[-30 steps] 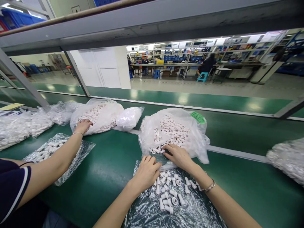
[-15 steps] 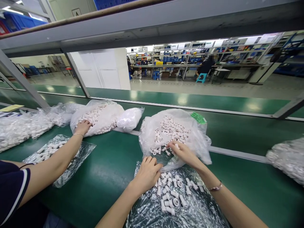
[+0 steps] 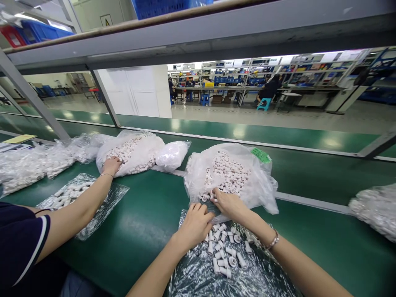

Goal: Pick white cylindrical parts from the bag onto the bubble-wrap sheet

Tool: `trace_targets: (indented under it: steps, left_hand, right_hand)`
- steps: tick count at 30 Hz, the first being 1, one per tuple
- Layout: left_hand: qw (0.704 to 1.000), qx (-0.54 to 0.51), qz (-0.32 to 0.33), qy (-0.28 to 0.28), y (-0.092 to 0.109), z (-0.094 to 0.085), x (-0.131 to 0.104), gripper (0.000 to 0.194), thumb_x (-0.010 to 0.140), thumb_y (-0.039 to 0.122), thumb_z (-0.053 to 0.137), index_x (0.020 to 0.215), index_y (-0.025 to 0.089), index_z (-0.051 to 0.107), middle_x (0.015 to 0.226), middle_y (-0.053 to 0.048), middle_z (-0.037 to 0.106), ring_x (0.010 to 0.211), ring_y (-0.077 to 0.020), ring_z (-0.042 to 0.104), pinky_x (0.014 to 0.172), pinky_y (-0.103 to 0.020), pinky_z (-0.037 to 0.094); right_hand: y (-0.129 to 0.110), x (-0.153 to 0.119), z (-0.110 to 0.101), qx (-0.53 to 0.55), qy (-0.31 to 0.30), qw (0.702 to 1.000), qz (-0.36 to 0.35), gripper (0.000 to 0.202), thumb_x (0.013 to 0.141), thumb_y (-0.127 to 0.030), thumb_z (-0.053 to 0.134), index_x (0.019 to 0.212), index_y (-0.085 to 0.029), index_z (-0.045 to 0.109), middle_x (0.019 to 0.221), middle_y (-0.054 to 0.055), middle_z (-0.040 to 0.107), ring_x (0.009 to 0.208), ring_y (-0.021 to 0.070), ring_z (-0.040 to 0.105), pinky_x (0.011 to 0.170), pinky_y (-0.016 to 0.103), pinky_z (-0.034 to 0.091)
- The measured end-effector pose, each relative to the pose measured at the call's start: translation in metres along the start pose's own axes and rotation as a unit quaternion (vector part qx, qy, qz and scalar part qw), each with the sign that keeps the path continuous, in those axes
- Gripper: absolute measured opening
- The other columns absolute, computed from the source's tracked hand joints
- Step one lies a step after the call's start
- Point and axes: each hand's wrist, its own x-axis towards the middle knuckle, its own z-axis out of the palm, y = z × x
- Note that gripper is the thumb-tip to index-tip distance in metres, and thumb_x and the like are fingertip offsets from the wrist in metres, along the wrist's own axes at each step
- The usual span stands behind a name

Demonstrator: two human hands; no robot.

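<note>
Green label (image 3: 261, 155) at bag (image 3: 259, 183): illegible | left hand (image 3: 196, 222) at bag's mouth | right hand (image 3: 229, 203) at white fittings (image 3: 231, 175) | fingers' closure: cannot tell, both

Shows two slim, bare forearms, left forearm (image 3: 163, 264) and right forearm (image 3: 293, 258), narrowing toward the wrists (image 3: 182, 242). Ends in a left grip (image 3: 197, 222) and right grip (image 3: 230, 205), both bare, with slender fingers (image 3: 194, 208). Wears a pale, silvery bracelet (image 3: 272, 239) around the right wrist, with segments too small to make out.

One head-worn camera looks forward and down past the wearer's nearby fingers (image 3: 201, 208) across the green bench (image 3: 144, 218).
</note>
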Motion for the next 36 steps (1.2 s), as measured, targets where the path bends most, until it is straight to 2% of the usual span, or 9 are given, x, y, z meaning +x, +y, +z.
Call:
trace_targets:
  steps: [3, 6, 9, 13, 20, 23, 27, 33, 36]
  left_hand:
    - [1.0, 0.002, 0.002, -0.001, 0.0, 0.001, 0.0, 0.018, 0.094, 0.024, 0.054, 0.111, 0.023, 0.059, 0.096, -0.004, 0.053, 0.096, -0.0231, 0.048, 0.088, -0.038, 0.043]
    - [1.0, -0.001, 0.0, -0.005, 0.001, 0.002, 0.0, 0.019, 0.094, 0.023, 0.054, 0.112, 0.023, 0.059, 0.097, -0.004, 0.053, 0.097, -0.0235, 0.048, 0.088, -0.038, 0.042]
    - [1.0, -0.012, -0.003, -0.005, 0.002, 0.0, 0.0, 0.021, 0.093, 0.021, 0.054, 0.114, 0.024, 0.058, 0.099, -0.004, 0.053, 0.098, -0.0233, 0.048, 0.089, -0.038, 0.042]
    - [1.0, -0.02, 0.0, -0.004, 0.002, -0.001, -0.001, 0.018, 0.094, 0.021, 0.052, 0.111, 0.023, 0.059, 0.097, -0.004, 0.053, 0.097, -0.0229, 0.048, 0.088, -0.038, 0.041]
    - [1.0, -0.017, 0.005, -0.005, 0.001, 0.002, -0.002, 0.023, 0.095, 0.021, 0.052, 0.116, 0.024, 0.059, 0.096, -0.004, 0.053, 0.096, -0.0232, 0.048, 0.087, -0.038, 0.041]
    - [1.0, -0.017, 0.013, -0.007, 0.0, 0.001, -0.001, 0.024, 0.096, 0.022, 0.051, 0.118, 0.025, 0.059, 0.095, -0.004, 0.053, 0.095, -0.0233, 0.048, 0.086, -0.038, 0.041]
    - [0.999, -0.033, 0.012, -0.009, 0.0, 0.0, -0.001, 0.027, 0.096, 0.021, 0.05, 0.121, 0.027, 0.058, 0.094, -0.003, 0.053, 0.093, -0.0223, 0.048, 0.085, -0.037, 0.041]
    - [0.999, -0.032, 0.017, -0.013, 0.002, -0.002, 0.0, 0.027, 0.095, 0.019, 0.049, 0.119, 0.026, 0.059, 0.095, -0.004, 0.053, 0.093, -0.0225, 0.047, 0.085, -0.038, 0.041]
    - [0.999, -0.03, 0.019, -0.014, 0.003, -0.001, 0.0, 0.026, 0.096, 0.02, 0.049, 0.119, 0.026, 0.059, 0.095, -0.005, 0.053, 0.093, -0.0229, 0.047, 0.086, -0.039, 0.041]
  right_hand:
    - [0.012, -0.025, -0.017, 0.132, 0.011, 0.991, -0.015, 0.024, 0.104, -0.037, 0.036, 0.116, -0.018, 0.045, 0.086, 0.006, 0.068, 0.077, 0.0233, 0.066, 0.063, 0.028, 0.042]
    - [0.015, -0.057, -0.035, 0.245, -0.048, 0.967, -0.058, 0.029, 0.102, -0.046, 0.038, 0.111, -0.022, 0.05, 0.085, 0.003, 0.065, 0.075, 0.0216, 0.062, 0.064, 0.028, 0.041]
    - [0.007, -0.085, -0.044, 0.241, -0.108, 0.961, -0.079, 0.022, 0.099, -0.042, 0.045, 0.106, -0.023, 0.054, 0.083, 0.003, 0.065, 0.074, 0.0225, 0.061, 0.062, 0.029, 0.039]
    - [-0.005, -0.103, -0.042, 0.198, -0.095, 0.971, -0.096, 0.016, 0.091, -0.037, 0.057, 0.099, -0.023, 0.058, 0.092, 0.004, 0.065, 0.072, 0.0224, 0.059, 0.062, 0.031, 0.04]
    - [0.017, -0.079, -0.033, 0.21, 0.029, 0.977, -0.035, 0.02, 0.098, -0.034, 0.044, 0.098, -0.021, 0.059, 0.096, 0.007, 0.066, 0.079, 0.0227, 0.062, 0.065, 0.032, 0.045]
    - [0.032, -0.06, -0.022, 0.177, 0.082, 0.979, -0.06, 0.022, 0.1, -0.029, 0.04, 0.105, -0.02, 0.059, 0.103, 0.01, 0.066, 0.094, 0.0254, 0.062, 0.077, 0.035, 0.048]
    - [0.045, -0.05, -0.011, 0.122, 0.069, 0.986, -0.085, 0.023, 0.101, -0.025, 0.039, 0.101, -0.019, 0.061, 0.097, 0.009, 0.07, 0.091, 0.0252, 0.064, 0.085, 0.04, 0.046]
    - [0.053, -0.055, -0.009, 0.127, 0.055, 0.99, -0.003, 0.021, 0.1, -0.027, 0.039, 0.096, -0.021, 0.059, 0.087, 0.005, 0.068, 0.073, 0.0219, 0.064, 0.057, 0.029, 0.041]
    - [0.053, -0.055, -0.007, 0.151, 0.041, 0.988, -0.003, 0.02, 0.099, -0.028, 0.044, 0.093, -0.021, 0.061, 0.089, 0.006, 0.066, 0.073, 0.0206, 0.063, 0.057, 0.028, 0.041]
